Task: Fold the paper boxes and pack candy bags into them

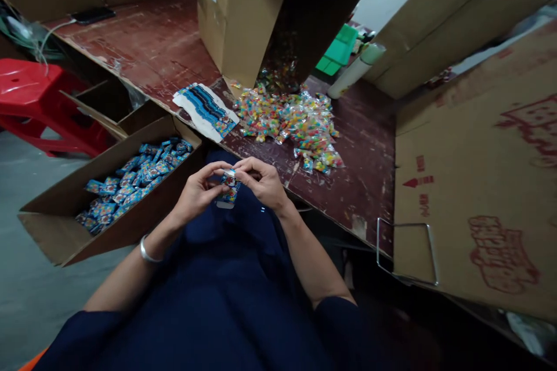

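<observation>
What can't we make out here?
All in the head view:
Small blue printed cardboard box: top partly hidden by left hand and right hand; inside unseen.
Tall brown cardboard carton, open-fronted: deep interior lost in shadow.
Large brown cardboard carton with red print: cut off by the right edge.
Clear plastic packets of multicoloured pieces: overlapping, too small to count.

A small blue carton (231,183) with a multicoloured print is held roughly upright between the left hand (201,190) and the right hand (257,181), just off the counter's (363,153) near edge. Pale flaps show at its upper and lower ends; fingers partly cover its sides.
</observation>
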`<state>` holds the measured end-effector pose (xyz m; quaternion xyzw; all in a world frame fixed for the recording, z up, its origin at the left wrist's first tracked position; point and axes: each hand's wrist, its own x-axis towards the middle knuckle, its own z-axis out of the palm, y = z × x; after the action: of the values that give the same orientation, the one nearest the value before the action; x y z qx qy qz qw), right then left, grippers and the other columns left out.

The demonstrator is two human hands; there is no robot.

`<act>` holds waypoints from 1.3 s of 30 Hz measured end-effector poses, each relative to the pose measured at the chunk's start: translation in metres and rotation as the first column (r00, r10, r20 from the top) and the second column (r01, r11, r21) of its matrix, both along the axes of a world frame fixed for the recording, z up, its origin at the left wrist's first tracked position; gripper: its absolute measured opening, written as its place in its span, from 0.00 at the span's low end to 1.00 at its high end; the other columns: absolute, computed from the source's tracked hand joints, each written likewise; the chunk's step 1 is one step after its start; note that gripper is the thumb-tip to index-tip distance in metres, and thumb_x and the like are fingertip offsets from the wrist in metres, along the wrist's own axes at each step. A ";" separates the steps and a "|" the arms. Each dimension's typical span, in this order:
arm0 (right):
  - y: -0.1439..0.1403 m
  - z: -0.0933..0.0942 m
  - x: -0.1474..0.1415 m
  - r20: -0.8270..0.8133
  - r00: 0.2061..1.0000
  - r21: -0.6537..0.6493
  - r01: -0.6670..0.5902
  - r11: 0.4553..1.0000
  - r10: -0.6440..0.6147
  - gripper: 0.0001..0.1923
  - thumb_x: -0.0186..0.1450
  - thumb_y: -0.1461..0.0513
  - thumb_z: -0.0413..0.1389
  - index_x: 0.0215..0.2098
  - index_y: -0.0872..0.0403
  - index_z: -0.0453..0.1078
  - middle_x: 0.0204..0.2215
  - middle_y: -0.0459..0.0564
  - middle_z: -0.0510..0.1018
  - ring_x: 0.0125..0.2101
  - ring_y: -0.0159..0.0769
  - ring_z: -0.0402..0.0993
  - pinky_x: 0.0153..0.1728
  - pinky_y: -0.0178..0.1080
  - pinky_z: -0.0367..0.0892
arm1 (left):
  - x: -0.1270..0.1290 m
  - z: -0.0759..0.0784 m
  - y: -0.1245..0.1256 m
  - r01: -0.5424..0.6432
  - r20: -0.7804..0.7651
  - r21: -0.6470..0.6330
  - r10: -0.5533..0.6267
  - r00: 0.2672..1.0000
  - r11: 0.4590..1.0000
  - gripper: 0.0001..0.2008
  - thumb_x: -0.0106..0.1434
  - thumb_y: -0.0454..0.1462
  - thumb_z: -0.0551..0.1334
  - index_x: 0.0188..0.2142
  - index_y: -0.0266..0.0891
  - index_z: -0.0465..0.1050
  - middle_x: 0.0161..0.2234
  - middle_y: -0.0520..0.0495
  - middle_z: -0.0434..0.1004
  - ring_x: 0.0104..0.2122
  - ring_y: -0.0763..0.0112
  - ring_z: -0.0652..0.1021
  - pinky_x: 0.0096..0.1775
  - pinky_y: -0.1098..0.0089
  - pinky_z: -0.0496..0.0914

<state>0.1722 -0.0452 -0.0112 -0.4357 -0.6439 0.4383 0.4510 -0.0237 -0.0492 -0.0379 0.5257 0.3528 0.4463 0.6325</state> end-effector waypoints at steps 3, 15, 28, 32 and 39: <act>-0.002 -0.004 0.005 0.027 0.999 0.007 0.027 1.000 -0.027 0.13 0.65 0.50 0.66 0.34 0.51 0.77 0.40 0.49 0.83 0.41 0.37 0.80 0.36 0.37 0.74 | 0.003 0.000 0.000 0.013 -0.038 -0.016 -0.014 0.999 1.000 0.25 0.57 0.39 0.74 0.53 0.38 0.75 0.44 0.45 0.83 0.35 0.66 0.86 0.38 0.71 0.81; 0.004 0.002 0.017 0.205 0.979 -0.022 0.003 1.000 0.002 0.07 0.66 0.56 0.64 0.35 0.51 0.78 0.31 0.45 0.81 0.32 0.34 0.75 0.35 0.37 0.68 | 0.001 0.005 -0.002 0.086 -0.268 0.069 -0.065 0.961 0.994 0.32 0.59 0.31 0.66 0.63 0.44 0.70 0.46 0.47 0.79 0.34 0.69 0.85 0.38 0.71 0.79; -0.021 -0.001 0.002 0.396 0.880 0.318 0.134 0.938 -0.260 0.09 0.72 0.57 0.58 0.45 0.49 0.80 0.40 0.51 0.85 0.41 0.43 0.81 0.47 0.45 0.75 | 0.002 0.001 -0.002 0.015 -0.124 -0.056 -0.022 0.992 0.998 0.23 0.55 0.36 0.72 0.51 0.38 0.76 0.43 0.47 0.80 0.35 0.70 0.84 0.40 0.71 0.79; -0.037 -0.013 -0.013 0.480 0.832 0.406 0.069 0.911 -0.277 0.15 0.73 0.60 0.57 0.56 0.47 0.77 0.49 0.54 0.84 0.51 0.48 0.79 0.56 0.51 0.73 | 0.008 -0.007 -0.003 -0.064 -0.073 -0.057 0.060 0.995 0.996 0.22 0.54 0.40 0.74 0.47 0.38 0.73 0.39 0.48 0.79 0.37 0.69 0.81 0.40 0.70 0.78; -0.004 -0.023 0.077 0.530 0.620 0.335 0.474 0.814 -0.579 0.13 0.70 0.55 0.60 0.49 0.53 0.76 0.48 0.59 0.81 0.49 0.50 0.77 0.53 0.51 0.72 | 0.001 -0.033 0.012 -0.068 -0.428 0.094 0.102 0.898 0.993 0.16 0.56 0.42 0.70 0.35 0.41 0.65 0.33 0.53 0.72 0.35 0.69 0.76 0.41 0.68 0.72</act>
<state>0.2490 -0.0488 -0.0345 -0.6843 -0.6301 0.0676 0.3607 -0.0229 -0.0376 -0.0712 0.6197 0.4894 0.3590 0.4976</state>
